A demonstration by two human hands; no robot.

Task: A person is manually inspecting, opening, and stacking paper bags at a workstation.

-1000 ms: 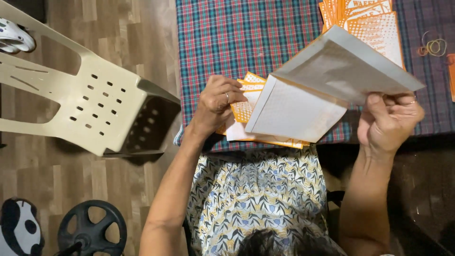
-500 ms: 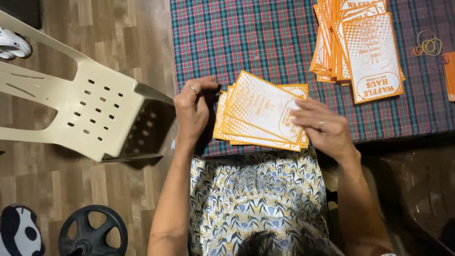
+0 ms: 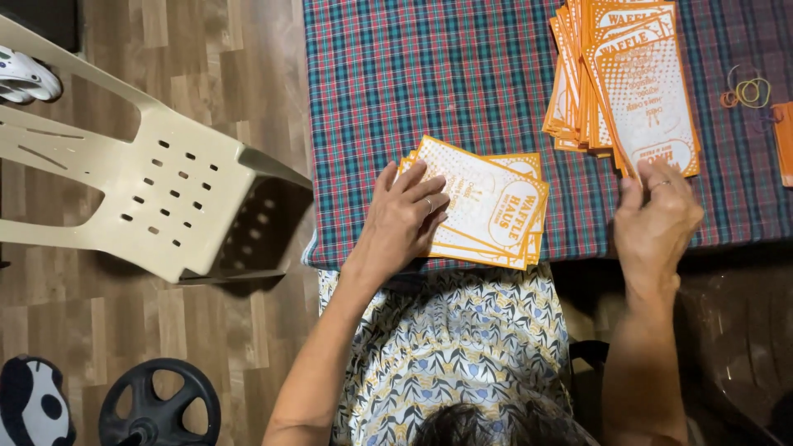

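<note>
A small stack of flat orange-and-white paper bags (image 3: 483, 202) lay at the plaid table's near edge under the left hand (image 3: 405, 219), while a taller, fanned pile of seemingly identical bags (image 3: 624, 83) stood beyond the right hand (image 3: 657, 219)

Orange-and-white paper bags (image 3: 483, 206) on a red-and-teal plaid tablecloth (image 3: 429, 74); beige chair (image 3: 157, 190).
</note>
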